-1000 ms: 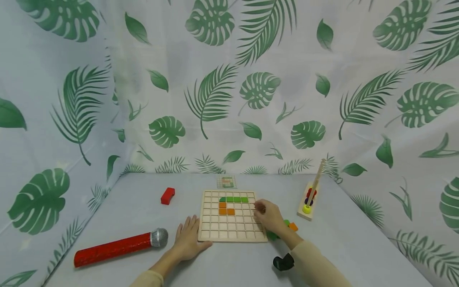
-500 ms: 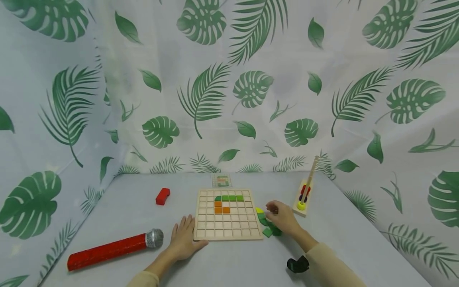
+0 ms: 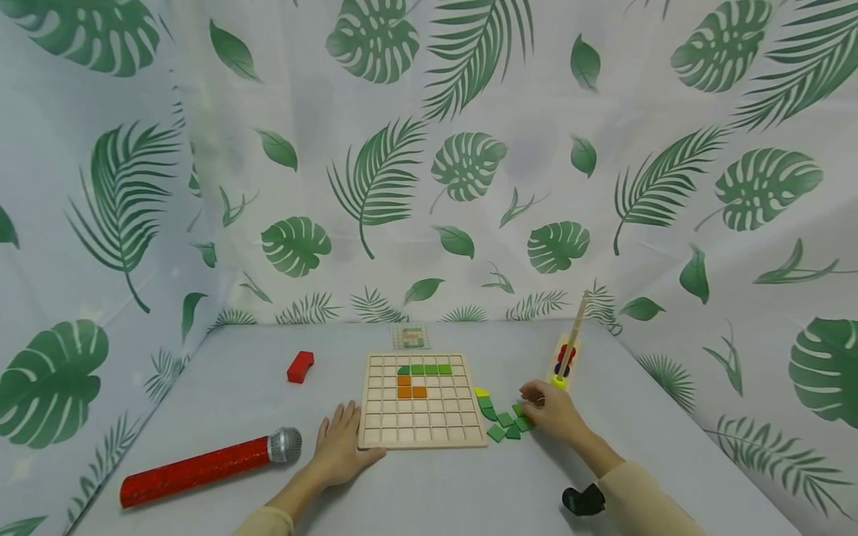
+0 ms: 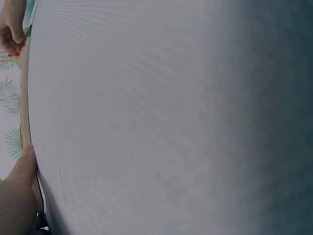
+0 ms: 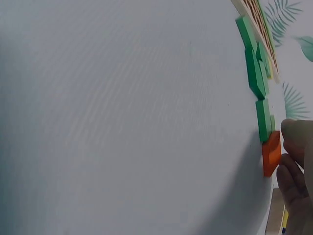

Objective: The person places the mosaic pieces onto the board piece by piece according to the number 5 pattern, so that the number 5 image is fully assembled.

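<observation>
My left hand [image 3: 338,445] lies with spread fingers along the left side of a wooden grid board [image 3: 422,423], its thumb at the near left corner. On the board sit a row of green tiles [image 3: 431,369] and several orange tiles [image 3: 404,386]. My right hand [image 3: 559,413], fingers bent, is over the right end of a loose group of green tiles [image 3: 496,432]. In the right wrist view its fingertips are right at an orange tile [image 5: 272,154]; I cannot tell whether they pinch it. The head view hides that tile behind the hand.
A pattern card [image 3: 410,336] lies behind the board. A red block [image 3: 300,367] and a red microphone [image 3: 201,470] lie left. To the right stand a wooden bead toy [image 3: 561,359] with an upright post and, nearer, a small black object [image 3: 583,500]. Leaf-print cloth walls [image 3: 402,275] surround the table.
My right hand has moved from the board's right edge rightward over the loose tiles, uncovering several green ones. The left hand stays at the board. The head view has shifted slightly.
</observation>
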### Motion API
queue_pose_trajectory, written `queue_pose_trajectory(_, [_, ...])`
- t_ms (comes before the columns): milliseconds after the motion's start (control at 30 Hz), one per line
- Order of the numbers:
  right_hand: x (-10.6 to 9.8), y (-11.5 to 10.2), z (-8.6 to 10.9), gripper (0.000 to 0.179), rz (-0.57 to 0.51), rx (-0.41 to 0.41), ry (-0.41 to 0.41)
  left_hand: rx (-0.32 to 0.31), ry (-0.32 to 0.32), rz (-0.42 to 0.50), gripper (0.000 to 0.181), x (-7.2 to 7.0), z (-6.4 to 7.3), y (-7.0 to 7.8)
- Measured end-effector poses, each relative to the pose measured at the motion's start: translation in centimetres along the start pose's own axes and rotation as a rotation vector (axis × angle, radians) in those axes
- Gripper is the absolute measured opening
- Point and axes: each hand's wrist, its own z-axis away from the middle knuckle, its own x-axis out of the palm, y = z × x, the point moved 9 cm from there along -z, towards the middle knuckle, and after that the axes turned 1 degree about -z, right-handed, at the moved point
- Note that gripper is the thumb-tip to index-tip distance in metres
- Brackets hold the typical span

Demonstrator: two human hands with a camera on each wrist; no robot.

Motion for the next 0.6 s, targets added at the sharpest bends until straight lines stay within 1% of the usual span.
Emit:
queue_pose_trajectory(267, [-0.3, 1.4, 0.9, 0.021, -0.044, 0.024, -0.049, 0.004, 0.007, -0.008, 0.092, -0.2, 0.0, 0.1])
queue_pose_trajectory(600, [-0.5, 2.2, 1.9, 0.024, -0.041, 0.026, -0.087, 0.002, 0.002, 0.009, 0.092, -0.1, 0.2, 0.1])
